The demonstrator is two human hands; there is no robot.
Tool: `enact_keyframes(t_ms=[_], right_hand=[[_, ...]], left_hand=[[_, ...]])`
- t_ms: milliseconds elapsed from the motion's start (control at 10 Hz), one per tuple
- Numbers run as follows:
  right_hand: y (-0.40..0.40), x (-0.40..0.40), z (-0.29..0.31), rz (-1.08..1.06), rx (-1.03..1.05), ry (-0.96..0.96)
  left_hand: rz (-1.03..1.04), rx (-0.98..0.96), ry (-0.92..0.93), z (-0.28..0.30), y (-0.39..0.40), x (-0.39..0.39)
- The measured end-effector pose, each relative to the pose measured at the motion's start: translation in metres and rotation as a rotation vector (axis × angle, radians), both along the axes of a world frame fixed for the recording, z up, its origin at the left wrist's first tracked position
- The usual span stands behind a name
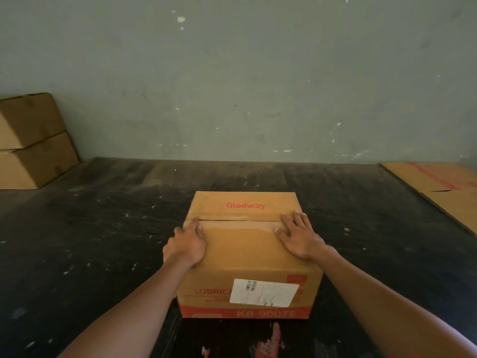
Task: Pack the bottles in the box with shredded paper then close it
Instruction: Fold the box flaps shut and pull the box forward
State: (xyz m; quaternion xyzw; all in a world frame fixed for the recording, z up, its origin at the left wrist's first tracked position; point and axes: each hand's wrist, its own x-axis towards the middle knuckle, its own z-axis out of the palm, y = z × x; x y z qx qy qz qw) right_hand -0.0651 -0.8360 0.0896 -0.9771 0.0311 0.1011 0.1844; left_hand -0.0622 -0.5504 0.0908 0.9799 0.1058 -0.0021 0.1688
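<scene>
on dark floor, closed box (240,244) — left hand (187,244), right hand (299,235) pressing flaps

The table (103,228) is dark, almost black, its top scuffed and flecked with pale specks and scratches, and it runs back to meet a grey-green wall. In the middle, toward the near edge, a closed cardboard box (247,251) sits on it, printed "Glodway" in red on top, with a white label and a red band on its near side. At the far left corner two plain brown cartons (31,143) stand stacked one on the other against the wall. At the far right a flattened sheet of cardboard (438,187) with a red stripe lies flat. Near the front edge some torn red scraps (271,342) cling to the surface.
</scene>
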Motion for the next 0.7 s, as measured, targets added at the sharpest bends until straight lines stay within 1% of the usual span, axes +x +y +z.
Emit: enact_keyframes(t_ms=[200, 300, 500, 600, 700], right_hand=[[0.019, -0.003, 0.000, -0.074, -0.115, -0.011], [0.018, -0.006, -0.004, -0.075, -0.131, -0.026], [0.019, -0.007, 0.008, -0.071, -0.097, 0.053], [0.018, -0.003, 0.018, -0.107, -0.082, 0.033], [0.029, -0.009, 0.027, -0.123, -0.192, -0.170]], left_hand=[[-0.060, -0.042, 0.005, -0.001, -0.002, 0.002], [-0.083, -0.048, -0.002, -0.003, -0.002, 0.005], [-0.102, -0.039, 0.017, -0.001, 0.001, 0.005], [-0.091, -0.026, 0.045, 0.004, 0.003, 0.012], [-0.114, 0.022, -0.058, 0.017, -0.002, 0.012]])
